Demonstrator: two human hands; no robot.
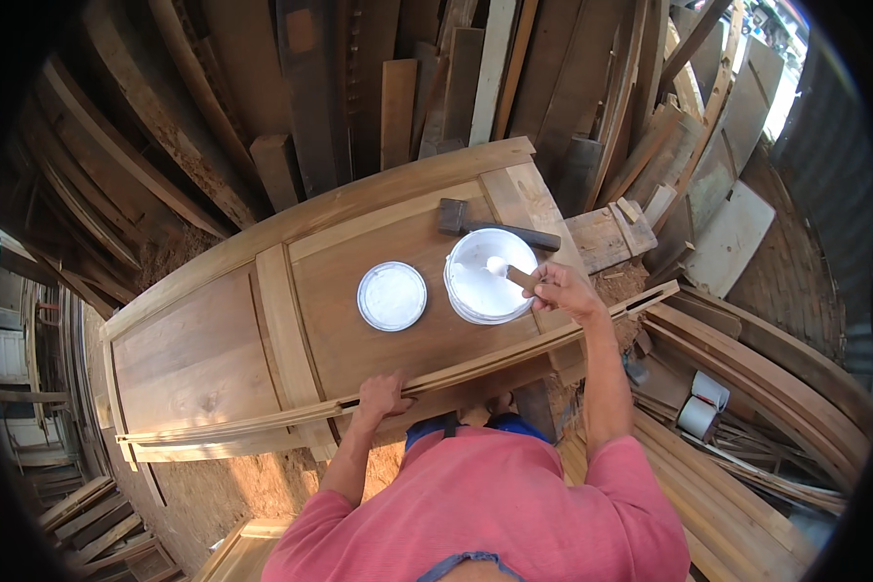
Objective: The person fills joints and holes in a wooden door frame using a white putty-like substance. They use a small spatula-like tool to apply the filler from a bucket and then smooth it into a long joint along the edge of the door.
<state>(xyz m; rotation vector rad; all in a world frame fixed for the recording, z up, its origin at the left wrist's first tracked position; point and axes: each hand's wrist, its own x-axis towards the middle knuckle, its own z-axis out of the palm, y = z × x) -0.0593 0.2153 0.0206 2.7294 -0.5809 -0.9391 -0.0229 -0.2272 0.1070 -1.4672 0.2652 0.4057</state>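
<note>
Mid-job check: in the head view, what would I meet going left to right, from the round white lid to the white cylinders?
Round white lid → white bucket → right hand → white cylinders.

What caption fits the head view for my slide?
Right hand holding a wooden stick over a white bucket, left hand on wooden strips.

On the door, the lid lies left of the bucket. The mallet lies just behind the bucket.
</note>
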